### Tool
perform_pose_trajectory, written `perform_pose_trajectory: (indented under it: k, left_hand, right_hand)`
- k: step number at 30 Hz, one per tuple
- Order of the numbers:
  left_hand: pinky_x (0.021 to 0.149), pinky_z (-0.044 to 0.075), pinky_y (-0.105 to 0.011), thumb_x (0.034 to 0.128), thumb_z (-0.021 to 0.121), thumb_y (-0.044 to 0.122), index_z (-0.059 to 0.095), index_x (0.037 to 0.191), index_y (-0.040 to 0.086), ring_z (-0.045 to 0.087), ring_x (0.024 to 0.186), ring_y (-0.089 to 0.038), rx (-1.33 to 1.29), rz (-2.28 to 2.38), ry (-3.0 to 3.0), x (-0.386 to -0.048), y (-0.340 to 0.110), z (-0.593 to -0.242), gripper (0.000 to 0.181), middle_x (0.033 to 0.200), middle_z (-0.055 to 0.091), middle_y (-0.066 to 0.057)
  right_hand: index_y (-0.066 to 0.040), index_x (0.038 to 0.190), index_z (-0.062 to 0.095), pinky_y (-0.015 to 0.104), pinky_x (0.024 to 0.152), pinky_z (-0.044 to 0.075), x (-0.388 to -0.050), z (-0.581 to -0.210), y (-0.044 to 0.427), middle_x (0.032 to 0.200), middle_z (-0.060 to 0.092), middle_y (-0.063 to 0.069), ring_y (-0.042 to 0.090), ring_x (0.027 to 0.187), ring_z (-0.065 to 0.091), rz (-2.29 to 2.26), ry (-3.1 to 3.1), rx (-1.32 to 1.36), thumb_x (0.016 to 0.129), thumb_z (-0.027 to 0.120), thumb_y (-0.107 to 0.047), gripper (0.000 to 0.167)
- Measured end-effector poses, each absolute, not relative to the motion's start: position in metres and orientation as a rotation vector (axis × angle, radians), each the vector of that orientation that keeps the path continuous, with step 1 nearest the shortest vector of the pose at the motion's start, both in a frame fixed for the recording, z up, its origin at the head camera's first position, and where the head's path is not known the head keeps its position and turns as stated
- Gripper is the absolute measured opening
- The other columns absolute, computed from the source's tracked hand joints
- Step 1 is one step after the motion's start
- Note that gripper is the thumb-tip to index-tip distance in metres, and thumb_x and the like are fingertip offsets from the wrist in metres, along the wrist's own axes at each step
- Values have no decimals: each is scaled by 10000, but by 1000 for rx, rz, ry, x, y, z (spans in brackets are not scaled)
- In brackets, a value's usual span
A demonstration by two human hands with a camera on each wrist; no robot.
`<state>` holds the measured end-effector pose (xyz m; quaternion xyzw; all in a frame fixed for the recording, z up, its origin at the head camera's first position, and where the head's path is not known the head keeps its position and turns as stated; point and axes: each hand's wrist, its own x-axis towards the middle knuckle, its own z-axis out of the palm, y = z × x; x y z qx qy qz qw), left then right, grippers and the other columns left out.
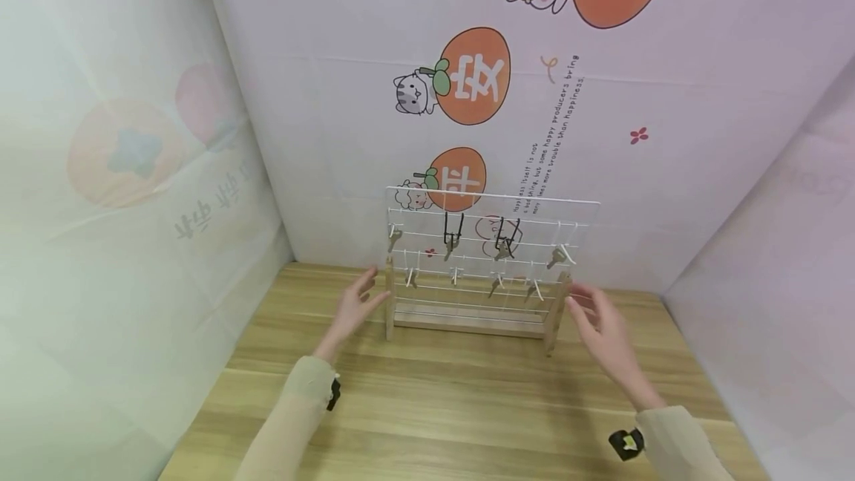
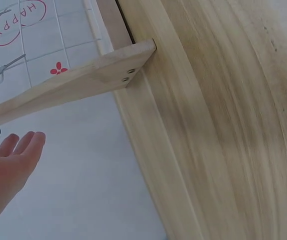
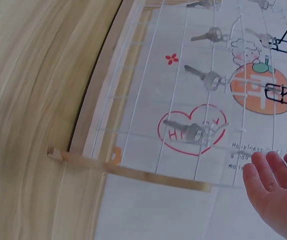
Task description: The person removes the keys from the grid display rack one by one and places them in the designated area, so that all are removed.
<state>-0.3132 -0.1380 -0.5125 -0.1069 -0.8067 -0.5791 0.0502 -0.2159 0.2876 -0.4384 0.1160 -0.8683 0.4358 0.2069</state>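
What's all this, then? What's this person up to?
A person has both hands around a wire rack standing on a wooden table, with keys hanging on it. The left hand is by its left end, the right hand by its right. Neither grips it; whether they touch it is hard to tell.

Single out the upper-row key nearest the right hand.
The upper row's far-right key, closest to the right wooden post; the others in that row hang farther left.
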Motion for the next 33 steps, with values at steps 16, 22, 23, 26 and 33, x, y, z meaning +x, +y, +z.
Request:
perform_pose_trajectory:
  k: [16,22,23,26,33]
  left_hand:
    - [1197,364,-541,932,671,137,331,1512,13,408,1410,-448,-265,-1887,-2389,-324,-127,-524,683,1570,358,-216]
    - [1170,401,-522,923,659,48,366,1486,-16,441,1388,-444,-265,-1916,-2346,-329,-125,-530,639,1556,370,-225]
    - [1161,411,-517,917,659,33,372,1482,-16,446,1383,-446,-265,-1917,-2340,-330,-125,-532,635,1552,372,-231]
    - [1155,421,-485,910,660,12,391,1475,-7,451,1383,-435,-257,-1944,-2310,-331,-123,-533,626,1545,384,-233]
    - [1115,465,-461,895,674,-5,429,1449,-15,503,1344,-427,-220,-1953,-2255,-333,-120,-535,606,1500,450,-234]
  right_hand:
    - [42,1302,529,-10,938,453,-218,-422,248,1266,629,230,-148,1080,538,1297,-2406,471,1019,533,-104,318]
    - [48,1287,544,29,921,500,-225,-419,231,1254,637,235,-18,1087,609,1356,-2360,565,1009,548,-86,308]
    - [48,1282,547,36,916,508,-227,-419,228,1248,640,231,-12,1081,612,1362,-2352,578,1007,551,-79,303]
    - [48,1276,552,50,905,522,-232,-420,221,1233,643,230,-31,1064,606,1385,-2336,599,998,561,-64,301]
    - [33,1296,546,65,916,526,-242,-421,203,1265,633,232,76,1106,634,1426,-2358,601,994,580,-89,327]
